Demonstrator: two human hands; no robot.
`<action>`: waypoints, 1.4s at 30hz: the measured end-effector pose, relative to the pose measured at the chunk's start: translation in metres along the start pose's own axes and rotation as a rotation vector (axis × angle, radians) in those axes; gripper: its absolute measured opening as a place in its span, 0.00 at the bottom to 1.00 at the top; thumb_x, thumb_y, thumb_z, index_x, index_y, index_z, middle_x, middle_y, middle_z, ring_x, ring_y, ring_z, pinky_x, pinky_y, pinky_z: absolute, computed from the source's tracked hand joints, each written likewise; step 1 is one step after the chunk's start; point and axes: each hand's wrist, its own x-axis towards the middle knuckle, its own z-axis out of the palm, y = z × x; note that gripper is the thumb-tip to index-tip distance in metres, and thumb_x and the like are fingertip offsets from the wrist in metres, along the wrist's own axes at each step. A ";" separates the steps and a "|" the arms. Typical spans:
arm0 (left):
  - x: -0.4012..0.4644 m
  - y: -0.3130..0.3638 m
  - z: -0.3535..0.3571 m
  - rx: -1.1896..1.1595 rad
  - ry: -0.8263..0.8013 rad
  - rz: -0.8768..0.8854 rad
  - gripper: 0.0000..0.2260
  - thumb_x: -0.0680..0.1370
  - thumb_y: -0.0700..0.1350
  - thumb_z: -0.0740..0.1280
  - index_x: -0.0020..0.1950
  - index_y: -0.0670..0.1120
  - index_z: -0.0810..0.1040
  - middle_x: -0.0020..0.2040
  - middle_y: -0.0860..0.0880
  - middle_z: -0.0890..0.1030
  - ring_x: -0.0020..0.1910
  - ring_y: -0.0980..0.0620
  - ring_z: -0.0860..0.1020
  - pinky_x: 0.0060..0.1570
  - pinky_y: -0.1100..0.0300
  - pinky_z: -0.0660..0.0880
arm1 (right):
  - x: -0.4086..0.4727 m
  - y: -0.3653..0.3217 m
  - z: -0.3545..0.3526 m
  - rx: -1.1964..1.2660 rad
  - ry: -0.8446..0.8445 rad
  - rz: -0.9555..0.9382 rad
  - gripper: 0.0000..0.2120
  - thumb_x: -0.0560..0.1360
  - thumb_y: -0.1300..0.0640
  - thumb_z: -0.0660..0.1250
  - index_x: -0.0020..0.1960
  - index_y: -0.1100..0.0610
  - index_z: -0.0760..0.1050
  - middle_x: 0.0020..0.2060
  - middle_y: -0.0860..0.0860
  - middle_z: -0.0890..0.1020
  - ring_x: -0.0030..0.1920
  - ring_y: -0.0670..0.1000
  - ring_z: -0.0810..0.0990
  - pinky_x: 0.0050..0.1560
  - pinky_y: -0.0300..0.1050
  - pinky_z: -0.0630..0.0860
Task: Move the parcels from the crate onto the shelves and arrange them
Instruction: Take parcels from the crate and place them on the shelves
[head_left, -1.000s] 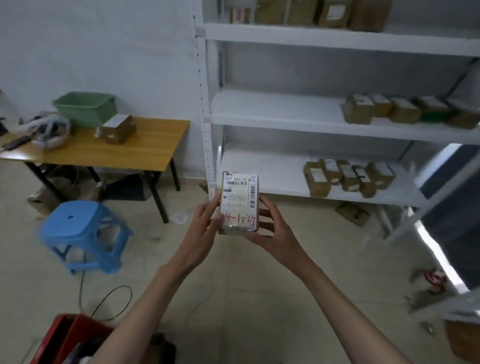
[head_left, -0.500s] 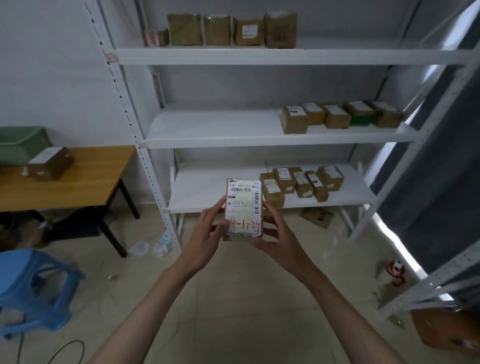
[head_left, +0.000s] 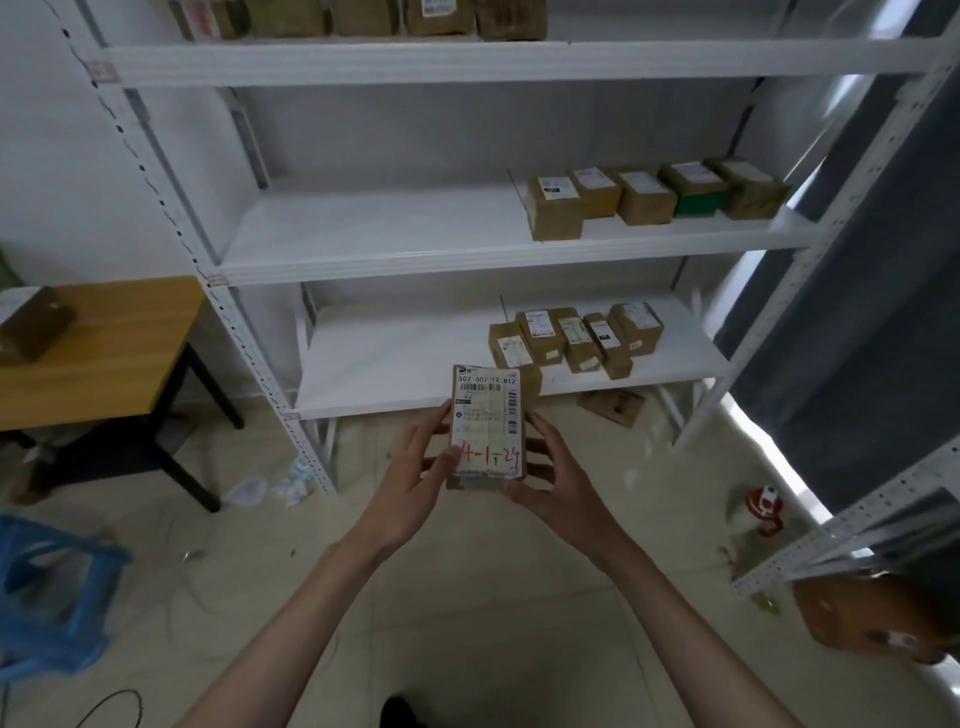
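- Fingers (head_left: 540, 446) of the right hand (head_left: 558, 480) curl round the right edge of the held parcel (head_left: 487, 426); the thumb lies under its lower right corner.
- Fingers (head_left: 434, 423) of the left hand (head_left: 410, 475) curl behind the left edge; the left thumb presses on the label's lower left corner; both hands thus grip the one parcel between them.
- Held parcel: a small brown box, upright, label toward the camera; printed digits "502 602 12 812" along the top, a barcode down the right side, "4-1-24" handwritten in red across the bottom; it is held in the air in front of the lower shelf (head_left: 395, 358), not touching it.
- Lower shelf: white; a cluster of labelled brown parcels (head_left: 576, 338) stands on its right half, close together, just behind the held parcel in this view.
- Middle shelf (head_left: 374, 234): a row of five parcels (head_left: 649, 195) at its right end, side by side; one of them shows a green side (head_left: 696, 200).
- Top shelf (head_left: 363, 60): several brown parcels (head_left: 395, 15) along the front, cut off by the upper frame edge.
- Floor (head_left: 467, 597): pale tiles; a flat brown parcel (head_left: 613, 408) lies under the lower shelf; a red-and-white object (head_left: 763, 509) lies at right, too blurred to identify; crumpled litter (head_left: 291, 480) lies by the left upright.
- Counter (head_left: 119, 338) at left: wooden top, black legs; one brown box (head_left: 34, 330) rests on it; a blue stool (head_left: 52, 597) stands on the floor in front of it.
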 end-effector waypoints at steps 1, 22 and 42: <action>0.005 -0.006 0.000 -0.007 -0.008 -0.011 0.21 0.81 0.56 0.61 0.74 0.64 0.62 0.68 0.55 0.70 0.67 0.51 0.73 0.61 0.48 0.77 | 0.005 0.003 0.002 -0.002 0.000 0.015 0.39 0.72 0.52 0.76 0.75 0.37 0.58 0.66 0.41 0.74 0.64 0.44 0.77 0.55 0.39 0.80; 0.189 -0.130 -0.073 -0.019 -0.153 -0.170 0.23 0.82 0.51 0.60 0.77 0.61 0.60 0.68 0.52 0.70 0.57 0.55 0.77 0.51 0.56 0.80 | 0.206 0.046 0.052 -0.004 0.061 0.284 0.34 0.73 0.59 0.75 0.73 0.46 0.62 0.62 0.47 0.78 0.59 0.46 0.78 0.50 0.34 0.77; 0.482 -0.310 0.001 -0.010 -0.166 -0.459 0.25 0.83 0.44 0.58 0.79 0.56 0.55 0.64 0.48 0.74 0.47 0.51 0.76 0.45 0.57 0.75 | 0.522 0.232 -0.007 -0.232 -0.045 0.391 0.36 0.73 0.54 0.75 0.76 0.51 0.64 0.58 0.53 0.78 0.57 0.52 0.78 0.57 0.51 0.79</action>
